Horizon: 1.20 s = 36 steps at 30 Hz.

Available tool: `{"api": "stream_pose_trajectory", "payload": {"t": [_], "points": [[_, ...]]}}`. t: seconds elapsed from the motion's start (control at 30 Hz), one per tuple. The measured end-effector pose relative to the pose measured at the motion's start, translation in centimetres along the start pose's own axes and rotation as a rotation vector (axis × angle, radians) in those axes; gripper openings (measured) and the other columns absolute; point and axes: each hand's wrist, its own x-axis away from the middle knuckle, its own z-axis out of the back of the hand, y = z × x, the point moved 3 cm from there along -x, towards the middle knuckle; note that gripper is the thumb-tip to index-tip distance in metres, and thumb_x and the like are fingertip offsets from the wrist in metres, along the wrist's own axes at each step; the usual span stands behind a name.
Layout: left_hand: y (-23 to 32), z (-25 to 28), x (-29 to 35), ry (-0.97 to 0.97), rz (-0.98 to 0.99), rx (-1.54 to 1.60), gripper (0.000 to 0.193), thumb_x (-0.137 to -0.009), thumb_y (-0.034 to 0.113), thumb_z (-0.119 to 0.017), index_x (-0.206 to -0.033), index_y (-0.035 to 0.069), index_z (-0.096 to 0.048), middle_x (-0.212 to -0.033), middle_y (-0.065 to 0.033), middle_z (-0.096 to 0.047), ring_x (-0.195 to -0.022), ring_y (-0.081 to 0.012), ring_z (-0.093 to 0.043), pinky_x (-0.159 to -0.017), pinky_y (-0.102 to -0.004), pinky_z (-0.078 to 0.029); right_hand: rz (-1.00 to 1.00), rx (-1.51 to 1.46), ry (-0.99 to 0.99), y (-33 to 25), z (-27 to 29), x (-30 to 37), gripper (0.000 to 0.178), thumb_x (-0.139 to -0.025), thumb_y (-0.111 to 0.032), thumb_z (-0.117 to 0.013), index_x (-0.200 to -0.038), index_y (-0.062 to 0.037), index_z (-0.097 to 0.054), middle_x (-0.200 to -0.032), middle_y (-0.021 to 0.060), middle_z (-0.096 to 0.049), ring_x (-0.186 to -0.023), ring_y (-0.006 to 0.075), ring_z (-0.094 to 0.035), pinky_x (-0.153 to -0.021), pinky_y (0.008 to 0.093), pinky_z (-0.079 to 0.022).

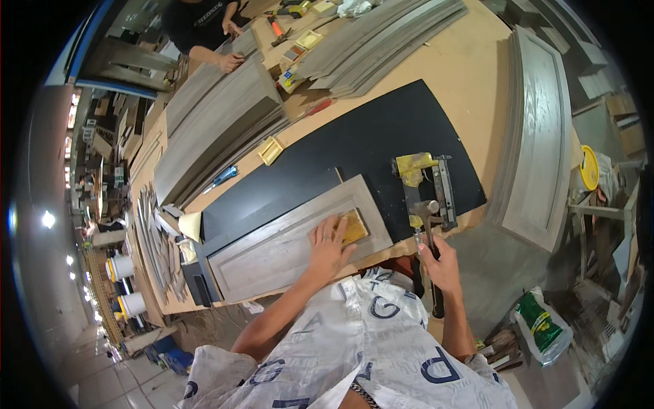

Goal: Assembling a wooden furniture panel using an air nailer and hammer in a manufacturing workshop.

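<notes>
Near the table's front edge lies a grey wood-grain cabinet door panel [272,247] with a raised frame. My left hand [330,249] rests on it, fingers spread, the fingertips touching a small yellow-brown block [355,228] at the panel's right end. To the right, my right hand [441,263] is closed round the handle of a hammer [427,207], head up and handle end pointing down past the table edge. Just beyond the hammer head, a yellow and grey nail gun [415,170] lies on the black board [368,146].
Stacked door panels [538,136] stand at the right, with more grey stacks [218,129] at the far left. A co-worker's hand [230,63] touches the far stack. A yellow tray [270,150], a blue tool [225,176] and wood strips [157,232] lie about. A green-white sack [541,326] sits below right.
</notes>
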Motion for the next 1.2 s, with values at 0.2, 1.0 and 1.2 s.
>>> {"api": "stream_pose_trajectory", "payload": {"t": [0.2,1.0,1.2], "points": [[0.5,-0.4,-1.5,0.035,0.068,0.036,0.077,-0.087,0.035,-0.068,-0.151,0.011,-0.033,-0.147,-0.0185,-0.035,-0.135,-0.0409,-0.033,-0.114,-0.0550,-0.022,0.036,0.056,-0.107,-2.1,-0.8,-1.0,0.021,-0.097,-0.016,-0.058,-0.107,0.0015,-0.063,-0.057,0.0066,-0.055,-0.047,0.0132,-0.056,-0.047,0.0308,-0.044],[3.0,-2.1,-10.5,-0.115,-0.959,0.043,0.035,-0.095,0.036,-0.057,-0.104,0.004,-0.067,-0.109,-0.0117,-0.060,-0.118,-0.0322,-0.051,-0.103,-0.0446,-0.038,0.436,0.581,-0.272,-4.1,-15.2,7.1,0.019,-0.088,-0.015,-0.058,-0.091,0.0038,-0.058,-0.078,0.0213,-0.064,-0.074,0.0377,-0.066,-0.064,0.0466,-0.053],[3.8,-2.0,-10.3,0.005,-1.071,0.199,0.031,-0.093,0.035,-0.059,-0.085,0.006,-0.067,-0.090,-0.0085,-0.060,-0.094,-0.0294,-0.055,-0.088,-0.0423,-0.042,0.504,0.583,-0.342,-1.1,-25.5,8.0,0.023,-0.085,-0.013,-0.057,-0.098,0.0057,-0.055,-0.085,0.0259,-0.064,-0.075,0.0402,-0.067,-0.065,0.0492,-0.053]]}}
